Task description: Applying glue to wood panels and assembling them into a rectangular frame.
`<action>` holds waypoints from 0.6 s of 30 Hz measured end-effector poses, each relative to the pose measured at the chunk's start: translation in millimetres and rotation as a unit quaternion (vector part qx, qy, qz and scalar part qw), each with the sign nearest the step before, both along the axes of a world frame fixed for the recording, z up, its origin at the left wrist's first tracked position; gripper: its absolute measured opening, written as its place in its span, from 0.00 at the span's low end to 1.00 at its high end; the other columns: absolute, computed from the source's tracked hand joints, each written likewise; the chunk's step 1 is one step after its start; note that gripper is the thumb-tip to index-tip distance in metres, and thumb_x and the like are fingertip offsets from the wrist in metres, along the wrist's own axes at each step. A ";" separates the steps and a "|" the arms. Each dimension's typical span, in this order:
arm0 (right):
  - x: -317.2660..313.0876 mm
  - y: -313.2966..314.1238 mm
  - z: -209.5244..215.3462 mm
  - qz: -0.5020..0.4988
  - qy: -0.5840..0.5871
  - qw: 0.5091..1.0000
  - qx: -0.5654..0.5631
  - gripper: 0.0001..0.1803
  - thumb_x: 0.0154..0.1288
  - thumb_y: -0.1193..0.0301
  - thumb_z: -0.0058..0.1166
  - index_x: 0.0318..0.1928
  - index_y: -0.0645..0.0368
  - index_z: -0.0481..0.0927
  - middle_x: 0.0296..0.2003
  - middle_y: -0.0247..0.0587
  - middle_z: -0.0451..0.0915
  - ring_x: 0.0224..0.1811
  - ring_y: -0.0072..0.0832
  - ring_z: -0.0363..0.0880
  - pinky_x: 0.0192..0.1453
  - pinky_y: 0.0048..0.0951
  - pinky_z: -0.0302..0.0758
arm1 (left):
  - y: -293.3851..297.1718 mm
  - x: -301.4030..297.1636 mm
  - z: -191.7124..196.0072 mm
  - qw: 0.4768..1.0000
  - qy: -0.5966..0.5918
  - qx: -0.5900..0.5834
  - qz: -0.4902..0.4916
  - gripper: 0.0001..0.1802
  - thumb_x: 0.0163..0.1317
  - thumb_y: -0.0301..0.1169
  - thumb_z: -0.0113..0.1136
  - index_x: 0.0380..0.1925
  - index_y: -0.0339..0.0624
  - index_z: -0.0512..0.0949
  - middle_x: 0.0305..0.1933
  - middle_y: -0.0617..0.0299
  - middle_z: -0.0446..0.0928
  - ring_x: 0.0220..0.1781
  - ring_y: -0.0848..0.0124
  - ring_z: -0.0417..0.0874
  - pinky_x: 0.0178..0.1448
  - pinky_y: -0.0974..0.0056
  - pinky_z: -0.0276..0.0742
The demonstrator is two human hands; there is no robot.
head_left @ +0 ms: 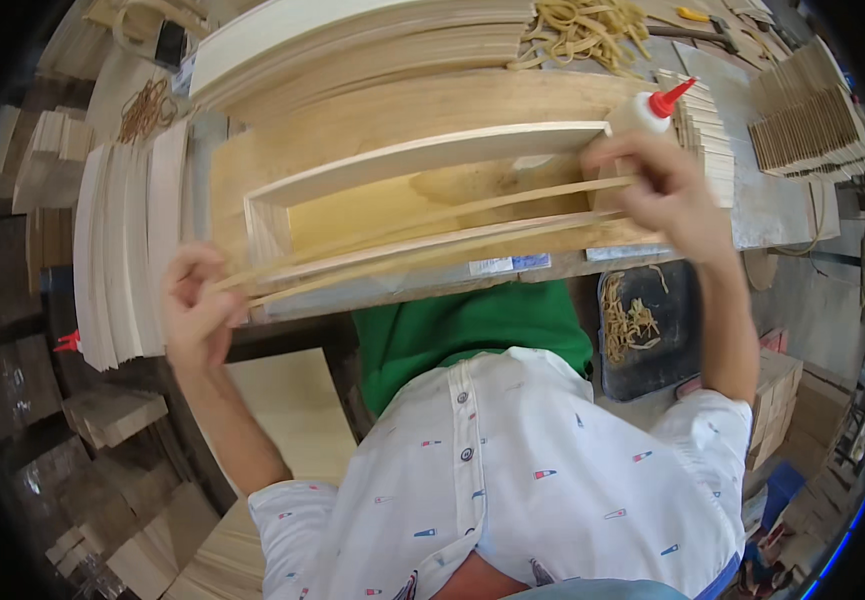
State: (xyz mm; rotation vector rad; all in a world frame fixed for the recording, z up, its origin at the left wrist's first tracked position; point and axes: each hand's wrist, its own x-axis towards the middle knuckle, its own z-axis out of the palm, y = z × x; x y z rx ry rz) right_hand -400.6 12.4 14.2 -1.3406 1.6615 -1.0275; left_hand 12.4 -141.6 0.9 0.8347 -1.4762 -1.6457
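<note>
Left hand [195, 310] pinching near ends of two thin wooden strips [422, 235] lying across open wooden frame [402, 170] on workbench [772, 210]. Right hand [657, 185] gripping glue bottle [642, 112], fingers closed, pressing far strip ends. Judgement: keeping strips parallel and taut should help glue run evenly.

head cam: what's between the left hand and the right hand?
In the head view, two thin wooden strips span from the left hand to the right hand, crossing over an open wooden frame on the bench. The right hand also holds a glue bottle.
</note>
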 end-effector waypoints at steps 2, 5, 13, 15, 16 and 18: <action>-43.8 18.0 -9.9 -0.132 -0.031 0.990 0.035 0.13 0.58 0.77 0.52 0.45 0.58 0.79 0.19 0.21 0.59 0.14 0.10 0.55 0.15 0.16 0.50 | -6.0 51.3 -12.4 0.996 -0.053 -0.010 0.070 0.21 0.52 0.18 0.55 0.49 0.33 0.70 0.23 0.67 0.70 0.14 0.82 0.61 0.19 0.74 0.62; -57.1 19.4 -32.5 -0.157 -0.051 0.985 0.048 0.17 0.63 0.74 0.51 0.53 0.60 0.76 0.19 0.21 0.58 0.13 0.09 0.54 0.14 0.15 0.50 | -7.8 74.0 -18.3 0.979 -0.168 0.061 0.102 0.28 0.56 0.23 0.59 0.58 0.33 0.65 0.18 0.74 0.61 0.13 0.86 0.57 0.17 0.78 0.58; -59.2 2.0 -60.0 -0.074 -0.004 0.989 0.126 0.27 0.70 0.65 0.45 0.67 0.57 0.62 0.21 0.22 0.59 0.13 0.08 0.49 0.13 0.15 0.48 | -46.4 30.1 -41.0 0.976 -0.201 0.085 -0.024 0.32 0.61 0.28 0.56 0.65 0.37 0.59 0.12 0.76 0.59 0.11 0.86 0.55 0.17 0.76 0.60; -63.5 0.4 -67.2 -0.058 -0.023 0.988 0.139 0.27 0.72 0.62 0.45 0.67 0.56 0.61 0.17 0.21 0.57 0.11 0.09 0.49 0.12 0.16 0.47 | -49.6 29.5 -43.6 0.981 -0.158 0.090 -0.061 0.32 0.62 0.29 0.56 0.66 0.37 0.59 0.10 0.76 0.58 0.09 0.86 0.54 0.18 0.76 0.62; -64.1 -0.2 -69.0 -0.055 -0.022 0.988 0.140 0.27 0.72 0.62 0.45 0.67 0.56 0.61 0.17 0.21 0.57 0.11 0.09 0.49 0.12 0.16 0.47 | -50.4 27.0 -44.7 0.982 -0.158 0.091 -0.058 0.32 0.62 0.29 0.56 0.66 0.37 0.59 0.10 0.76 0.58 0.09 0.86 0.54 0.18 0.76 0.62; -61.3 -2.8 -68.2 -0.059 -0.079 0.986 0.134 0.26 0.72 0.63 0.44 0.67 0.56 0.61 0.15 0.20 0.55 0.11 0.09 0.49 0.12 0.16 0.47 | -53.4 21.2 -45.0 0.982 -0.144 0.092 -0.078 0.32 0.63 0.30 0.55 0.66 0.36 0.58 0.09 0.76 0.58 0.08 0.86 0.54 0.18 0.76 0.65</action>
